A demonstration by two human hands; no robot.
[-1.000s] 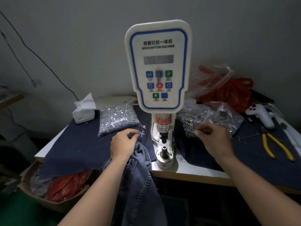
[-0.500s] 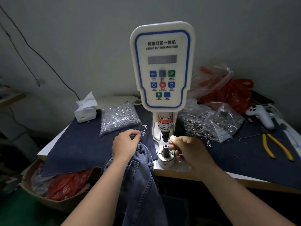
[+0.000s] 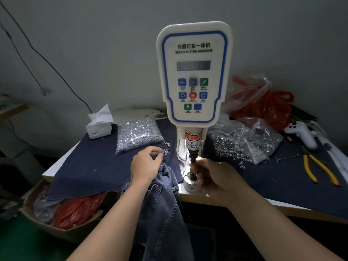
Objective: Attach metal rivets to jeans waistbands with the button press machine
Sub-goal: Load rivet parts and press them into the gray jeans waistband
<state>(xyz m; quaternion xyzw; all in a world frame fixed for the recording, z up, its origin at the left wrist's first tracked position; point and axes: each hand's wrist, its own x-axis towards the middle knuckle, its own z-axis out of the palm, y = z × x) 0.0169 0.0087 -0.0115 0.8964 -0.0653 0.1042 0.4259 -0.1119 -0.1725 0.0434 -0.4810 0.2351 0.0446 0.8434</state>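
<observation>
The white servo button machine (image 3: 194, 72) stands at the table's middle, its punch above a round metal die (image 3: 189, 182). My right hand (image 3: 216, 178) is at the punch and die, fingers curled, pinching a small metal part there; the part itself is mostly hidden. My left hand (image 3: 145, 165) hovers by a few loose rivets (image 3: 166, 150) beside the machine, thumb and fingertips pinching a small rivet. Blue jeans (image 3: 162, 210) hang over the table's front edge below my left wrist.
A clear bag of silver rivets (image 3: 137, 135) lies left of the machine, bags of dark rivets (image 3: 243, 144) right. Tissue box (image 3: 98, 125), yellow pliers (image 3: 320, 170), a white controller (image 3: 301, 134), red plastic bags (image 3: 263, 106), a cardboard box (image 3: 56, 219) below left.
My right hand came from the rivet bag on the right to the die, then rose slightly toward the punch. My left hand stayed at the loose rivets, fingers pinching.
</observation>
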